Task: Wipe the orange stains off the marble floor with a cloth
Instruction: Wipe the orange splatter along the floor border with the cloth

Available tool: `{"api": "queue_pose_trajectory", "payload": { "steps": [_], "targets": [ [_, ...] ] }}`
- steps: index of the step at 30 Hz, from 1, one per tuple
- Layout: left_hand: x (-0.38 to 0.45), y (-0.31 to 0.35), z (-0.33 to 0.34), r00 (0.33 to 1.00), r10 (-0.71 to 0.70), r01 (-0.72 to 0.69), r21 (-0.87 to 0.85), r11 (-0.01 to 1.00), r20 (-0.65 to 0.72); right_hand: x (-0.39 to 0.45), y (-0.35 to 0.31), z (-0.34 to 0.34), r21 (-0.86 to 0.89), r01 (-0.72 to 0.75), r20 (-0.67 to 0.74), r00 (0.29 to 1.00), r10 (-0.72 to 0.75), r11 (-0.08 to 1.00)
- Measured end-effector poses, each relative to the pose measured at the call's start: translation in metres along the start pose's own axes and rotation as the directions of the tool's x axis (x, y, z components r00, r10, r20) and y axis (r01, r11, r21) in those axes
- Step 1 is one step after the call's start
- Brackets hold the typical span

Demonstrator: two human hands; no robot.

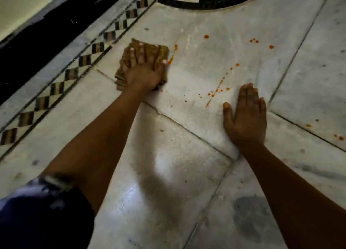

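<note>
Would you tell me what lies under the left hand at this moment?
A folded brown cloth lies under the left hand, whose fingers press flat on it. Under the cloth is the marble floor; any orange stains beneath it are covered and cannot be seen.

Floor (pixel 187 173) fills the frame. Cloth (pixel 161 51) lies on the floor, upper centre-left. Left hand (pixel 144 70) lies flat on top of the cloth, fingers spread toward frame top. Right hand (pixel 245 117) lies flat on the floor, centre-right, well apart from the cloth. Stains (pixel 215 92) scattered on the floor between the two hands; one streak just right of the cloth, more spots at upper right and at the right edge. Patterned border strip (pixel 74 72) runs diagonally left of the cloth, lower left to top centre. Round inlay (pixel 206 3) at top centre. Sleeve (pixel 37 211) at lower left.
</note>
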State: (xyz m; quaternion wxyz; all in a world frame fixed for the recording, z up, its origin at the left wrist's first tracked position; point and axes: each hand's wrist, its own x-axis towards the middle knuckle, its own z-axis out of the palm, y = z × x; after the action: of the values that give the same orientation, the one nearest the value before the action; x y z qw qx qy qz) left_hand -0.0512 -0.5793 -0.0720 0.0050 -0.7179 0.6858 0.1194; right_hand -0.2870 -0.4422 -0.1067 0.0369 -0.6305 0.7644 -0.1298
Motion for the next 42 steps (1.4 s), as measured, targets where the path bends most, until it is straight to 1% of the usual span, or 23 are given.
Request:
{"api": "queue_pose_trajectory", "payload": {
  "steps": [2,4,6,9,11,12,14,16,17,18,20,23,25,27,28,30,32,33,34,36,38,40,42],
  "targets": [
    [-0.019,-0.011,0.005,0.993,0.119,-0.118,0.043,0.992,-0.008,0.000,0.000,0.000,-0.001,-0.003,0.003,1.000,0.003,1.000],
    [-0.025,-0.033,0.003,0.990,0.138,-0.137,0.078,0.988,-0.011,0.000,0.001,0.000,-0.003,-0.011,0.003,1.000,0.011,1.000],
    [-0.013,-0.047,-0.005,0.999,0.030,-0.029,0.060,0.998,-0.017,-0.001,0.000,0.001,-0.008,-0.007,0.006,1.000,0.007,1.000],
    [0.027,-0.030,-0.012,0.987,-0.158,0.158,-0.048,0.986,-0.012,0.000,-0.001,0.000,-0.001,-0.012,-0.002,1.000,0.012,1.000],
    [0.044,-0.007,-0.011,0.985,-0.172,0.171,-0.072,0.983,-0.007,0.000,-0.001,-0.001,-0.006,-0.016,-0.003,1.000,0.016,1.000],
    [0.046,0.001,-0.009,0.991,-0.135,0.135,-0.064,0.989,-0.003,0.000,-0.001,-0.001,-0.008,-0.019,0.001,1.000,0.019,1.000],
    [0.030,0.001,-0.003,1.000,0.025,-0.025,-0.008,1.000,0.006,0.001,-0.001,-0.002,-0.008,-0.020,0.001,1.000,0.020,1.000],
    [-0.010,-0.016,0.003,0.982,0.190,-0.190,0.043,0.981,-0.010,0.001,-0.002,-0.002,-0.008,-0.024,0.008,1.000,0.024,1.000],
    [-0.030,-0.028,0.006,0.976,0.218,-0.216,0.058,0.975,-0.025,0.001,-0.003,-0.003,-0.005,-0.027,0.013,1.000,0.027,1.000],
    [-0.047,-0.041,0.006,0.980,0.194,-0.191,0.064,0.980,-0.036,0.000,-0.003,-0.003,-0.001,-0.029,0.012,1.000,0.029,1.000],
    [-0.049,-0.060,0.003,0.997,0.049,-0.046,0.044,0.998,-0.064,0.000,-0.003,-0.002,-0.003,-0.031,0.005,0.999,0.031,1.000],
    [0.004,-0.054,-0.008,0.987,-0.141,0.141,-0.012,0.990,-0.074,0.000,-0.003,-0.002,-0.002,-0.036,0.002,0.999,0.036,0.999],
    [0.048,-0.032,-0.015,0.981,-0.191,0.187,-0.081,0.979,-0.044,0.001,-0.003,-0.001,-0.001,-0.040,-0.004,0.999,0.040,0.999],
    [0.075,0.003,-0.016,0.981,-0.192,0.189,-0.095,0.977,-0.020,0.002,-0.003,-0.001,-0.006,-0.039,-0.015,0.999,0.039,0.999],
    [0.078,0.023,-0.013,0.988,-0.151,0.150,-0.088,0.985,-0.006,0.002,-0.003,-0.002,-0.013,-0.041,-0.016,0.999,0.041,0.999],
    [0.063,0.052,-0.006,0.999,0.033,-0.033,-0.041,0.999,0.008,0.003,-0.002,-0.003,-0.022,-0.041,-0.018,0.999,0.041,0.999],
    [0.031,0.053,0.005,0.959,0.282,-0.282,0.055,0.958,0.009,0.003,-0.001,-0.005,-0.017,-0.047,-0.024,0.999,0.047,0.999],
    [0.017,0.040,0.008,0.934,0.357,-0.357,0.094,0.929,0.017,0.003,-0.002,-0.005,-0.016,-0.049,-0.021,0.999,0.048,0.999],
    [0.009,0.025,0.008,0.922,0.385,-0.386,0.114,0.916,0.028,0.002,-0.002,-0.005,-0.015,-0.054,-0.016,0.998,0.054,0.998],
    [0.013,-0.002,0.002,0.944,0.329,-0.330,0.121,0.936,0.026,0.001,-0.004,-0.003,-0.012,-0.055,-0.015,0.998,0.055,0.998],
    [0.038,-0.008,-0.006,0.979,0.203,-0.205,0.110,0.973,0.031,0.001,-0.003,-0.002,-0.014,-0.061,-0.019,0.998,0.061,0.998],
    [0.070,0.012,-0.016,0.996,0.081,-0.083,0.047,0.995,0.035,0.001,-0.004,-0.002,-0.015,-0.061,-0.013,0.998,0.061,0.998],
    [0.090,0.045,-0.017,0.999,0.025,-0.025,0.011,1.000,0.047,0.002,-0.005,-0.002,-0.017,-0.056,-0.014,0.998,0.055,0.998]
  ]
}}
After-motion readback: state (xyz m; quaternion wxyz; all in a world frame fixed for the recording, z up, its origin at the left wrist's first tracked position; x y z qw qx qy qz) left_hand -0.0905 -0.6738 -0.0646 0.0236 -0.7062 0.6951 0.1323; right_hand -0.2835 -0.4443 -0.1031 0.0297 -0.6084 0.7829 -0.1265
